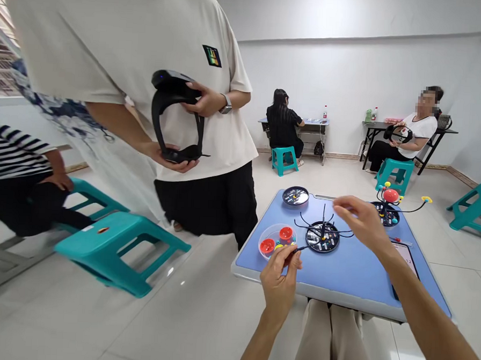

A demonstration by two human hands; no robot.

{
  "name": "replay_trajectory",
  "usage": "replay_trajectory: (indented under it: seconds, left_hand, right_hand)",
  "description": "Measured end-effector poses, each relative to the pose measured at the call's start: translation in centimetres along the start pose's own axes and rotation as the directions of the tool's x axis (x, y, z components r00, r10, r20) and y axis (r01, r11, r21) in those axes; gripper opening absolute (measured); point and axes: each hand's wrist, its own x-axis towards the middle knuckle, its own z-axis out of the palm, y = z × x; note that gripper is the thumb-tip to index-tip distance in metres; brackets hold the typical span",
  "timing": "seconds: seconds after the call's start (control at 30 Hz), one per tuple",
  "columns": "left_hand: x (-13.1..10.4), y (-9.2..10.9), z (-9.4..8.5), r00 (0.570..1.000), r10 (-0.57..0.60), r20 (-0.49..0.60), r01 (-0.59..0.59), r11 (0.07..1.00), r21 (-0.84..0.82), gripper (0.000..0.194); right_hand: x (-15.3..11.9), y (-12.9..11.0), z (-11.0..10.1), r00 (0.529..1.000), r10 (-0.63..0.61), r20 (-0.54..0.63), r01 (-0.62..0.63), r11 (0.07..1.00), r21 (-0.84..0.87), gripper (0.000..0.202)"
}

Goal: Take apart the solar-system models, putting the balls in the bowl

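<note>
On the blue table, a round black base (322, 238) carries several thin black curved arms. My left hand (281, 273) pinches the end of one black arm at the base's front left. My right hand (357, 215) hovers over the right side of that base, fingers bent together; whether it holds something is too small to tell. A clear round tray (264, 234) left of the base holds red half-shells (267, 246) and small yellow and teal pieces. An assembled model with a red ball (390, 196) stands at the back right, and another round black disc (295, 196) lies at the back left.
A phone (406, 258) lies at the table's right, partly behind my right forearm. A person in a white shirt (150, 51) stands close at the left, holding a black headset (157, 111). Teal stools (112, 235) and two seated people are farther off.
</note>
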Motion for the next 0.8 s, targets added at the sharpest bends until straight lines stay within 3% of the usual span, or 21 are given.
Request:
replay_trajectory:
  seconds: [0.03, 0.07, 0.17, 0.3, 0.47, 0.6, 0.8]
  left_hand:
    - [0.0, 0.2, 0.0, 1.000, -0.022, -0.011, 0.022, 1.000, 0.011, 0.011]
    - [-0.1, 0.4, 0.0, 0.999, -0.043, -0.013, 0.043, 0.999, 0.017, 0.012]
    - [-0.8, 1.1, 0.4, 0.995, -0.086, 0.045, 0.086, 0.996, 0.009, 0.012]
    - [-2.8, 1.7, 0.8, 0.981, -0.126, 0.146, 0.127, 0.992, 0.003, 0.012]
    - [-4.6, 1.8, -0.2, 0.967, -0.117, 0.226, 0.093, 0.989, 0.114, 0.018]
    - [-4.9, 2.2, -1.0, 0.956, -0.039, 0.289, -0.021, 0.980, 0.200, 0.015]
    - [-5.6, 3.7, -1.3, 0.947, 0.057, 0.317, -0.141, 0.958, 0.248, 0.011]
  right_hand:
    - [-1.1, 0.4, 0.0, 0.990, 0.084, -0.116, -0.078, 0.995, 0.058, 0.029]
    - [-2.4, 0.9, 0.4, 0.975, 0.164, -0.151, -0.146, 0.982, 0.123, 0.033]
    - [-6.1, 2.3, 2.7, 0.947, 0.318, 0.036, -0.308, 0.875, 0.373, 0.042]
    - [-9.5, 2.9, 5.5, 0.912, 0.410, -0.011, -0.332, 0.754, 0.567, 0.040]
    - [-12.1, 3.3, 6.5, 0.869, 0.494, -0.022, -0.370, 0.680, 0.633, 0.042]
    - [-13.1, 3.5, 6.9, 0.863, 0.501, -0.063, -0.359, 0.697, 0.621, 0.041]
    - [-13.8, 2.7, 7.8, 0.875, 0.441, -0.198, -0.297, 0.814, 0.499, 0.037]
